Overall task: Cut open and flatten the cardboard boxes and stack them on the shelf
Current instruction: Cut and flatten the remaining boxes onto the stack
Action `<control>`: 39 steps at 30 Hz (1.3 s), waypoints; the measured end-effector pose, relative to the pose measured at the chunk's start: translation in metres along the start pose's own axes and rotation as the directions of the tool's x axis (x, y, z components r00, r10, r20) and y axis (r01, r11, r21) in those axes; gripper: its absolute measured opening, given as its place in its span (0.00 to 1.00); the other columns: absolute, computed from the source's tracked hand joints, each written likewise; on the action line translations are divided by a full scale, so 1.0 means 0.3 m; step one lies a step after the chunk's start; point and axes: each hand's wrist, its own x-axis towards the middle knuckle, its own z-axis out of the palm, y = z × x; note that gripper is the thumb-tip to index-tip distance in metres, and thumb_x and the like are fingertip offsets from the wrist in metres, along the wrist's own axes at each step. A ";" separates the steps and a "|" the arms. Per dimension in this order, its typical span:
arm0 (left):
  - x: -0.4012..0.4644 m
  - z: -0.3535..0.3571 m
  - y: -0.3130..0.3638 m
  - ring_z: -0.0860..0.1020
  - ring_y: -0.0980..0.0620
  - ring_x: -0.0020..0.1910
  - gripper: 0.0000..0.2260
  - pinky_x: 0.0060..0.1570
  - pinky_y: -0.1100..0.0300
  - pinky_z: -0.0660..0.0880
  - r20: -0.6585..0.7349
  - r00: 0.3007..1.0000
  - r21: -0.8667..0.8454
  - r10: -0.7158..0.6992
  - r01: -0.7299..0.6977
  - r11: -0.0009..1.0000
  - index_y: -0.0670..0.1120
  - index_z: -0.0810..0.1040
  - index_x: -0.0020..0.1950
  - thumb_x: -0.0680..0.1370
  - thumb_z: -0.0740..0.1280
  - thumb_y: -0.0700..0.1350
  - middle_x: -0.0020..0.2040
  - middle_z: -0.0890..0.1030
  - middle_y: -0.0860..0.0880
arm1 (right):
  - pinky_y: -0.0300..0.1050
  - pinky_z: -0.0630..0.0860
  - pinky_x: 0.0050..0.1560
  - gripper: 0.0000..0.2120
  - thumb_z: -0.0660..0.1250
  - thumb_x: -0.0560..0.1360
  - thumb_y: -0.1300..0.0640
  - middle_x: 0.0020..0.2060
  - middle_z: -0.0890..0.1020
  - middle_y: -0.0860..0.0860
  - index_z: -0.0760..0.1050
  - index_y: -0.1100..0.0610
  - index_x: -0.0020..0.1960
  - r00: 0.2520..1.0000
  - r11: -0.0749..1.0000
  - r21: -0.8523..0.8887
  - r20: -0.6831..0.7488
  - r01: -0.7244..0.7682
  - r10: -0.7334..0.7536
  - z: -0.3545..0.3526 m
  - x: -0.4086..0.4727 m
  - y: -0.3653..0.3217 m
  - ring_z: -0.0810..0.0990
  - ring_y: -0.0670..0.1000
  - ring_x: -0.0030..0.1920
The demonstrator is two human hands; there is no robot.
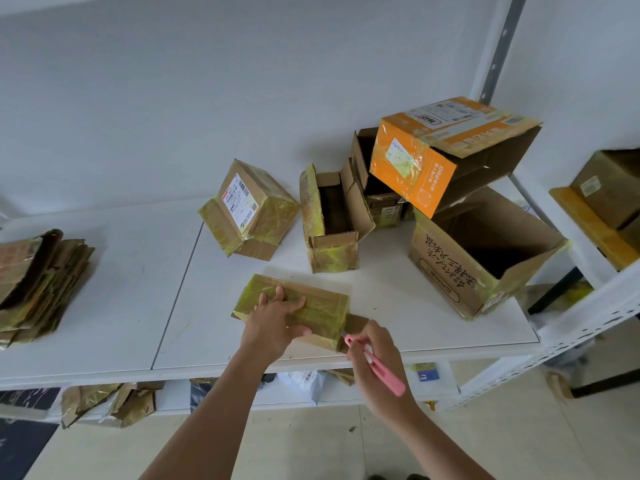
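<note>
Taped box (298, 308) near shelf (104, 341) edge: left hand (273, 323) fingers grip it, right hand (375, 362) holds pink cutter (379, 368).

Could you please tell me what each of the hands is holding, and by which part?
Left hand grips the small yellow-taped cardboard box across its top and near side. Right hand holds the pink box cutter around its handle's front half.

I'm in a parcel storeroom: white metal shelving (585, 327) against bare walls, taped shipping boxes (249, 206) with courier labels, flattened cardboard (38, 282) piled.
</note>
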 end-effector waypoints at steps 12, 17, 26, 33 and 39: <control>-0.006 -0.008 0.012 0.47 0.40 0.79 0.29 0.75 0.45 0.56 -0.006 1.000 -0.001 0.006 -0.006 1.000 0.58 0.65 0.76 0.76 0.70 0.54 0.80 0.52 0.47 | 0.44 0.75 0.36 0.10 0.62 0.80 0.65 0.38 0.76 0.54 0.67 0.55 0.42 0.999 0.998 -0.033 -0.002 0.051 -0.051 0.017 -0.036 0.003 0.78 0.53 0.41; -0.018 0.007 0.005 0.44 0.44 0.79 0.29 0.76 0.45 0.53 -0.022 1.000 -0.095 -0.011 0.009 0.995 0.59 0.66 0.75 0.76 0.70 0.57 0.81 0.50 0.51 | 0.40 0.67 0.28 0.06 0.62 0.81 0.61 0.34 0.77 0.58 0.69 0.57 0.45 0.994 0.991 0.135 -0.112 -0.003 0.018 -0.038 0.080 -0.013 0.73 0.50 0.30; -0.061 0.031 -0.040 0.41 0.41 0.78 0.46 0.76 0.42 0.49 -0.094 0.897 -0.414 -0.433 0.360 0.836 0.56 0.46 0.80 0.72 0.73 0.59 0.79 0.38 0.46 | 0.39 0.64 0.26 0.06 0.60 0.82 0.65 0.28 0.71 0.53 0.69 0.61 0.46 0.994 0.997 0.061 -0.105 0.048 -0.041 0.050 0.170 -0.036 0.66 0.44 0.26; -0.013 0.017 0.032 0.72 0.41 0.61 0.41 0.59 0.50 0.72 0.094 0.857 -0.645 -0.507 0.440 0.625 0.42 0.62 0.74 0.72 0.70 0.64 0.67 0.65 0.44 | 0.35 0.76 0.36 0.04 0.58 0.83 0.63 0.40 0.81 0.61 0.67 0.62 0.48 1.000 0.976 0.220 -0.027 -0.006 0.013 0.097 0.024 -0.067 0.86 0.51 0.42; 0.007 0.010 0.099 0.70 0.37 0.63 0.45 0.63 0.43 0.72 0.008 0.905 -0.495 -0.425 0.373 0.785 0.45 0.52 0.76 0.70 0.74 0.59 0.62 0.61 0.44 | 0.34 0.71 0.32 0.04 0.60 0.82 0.63 0.35 0.77 0.54 0.67 0.60 0.48 0.992 0.970 0.242 -0.121 0.000 0.030 0.023 0.034 -0.032 0.81 0.43 0.33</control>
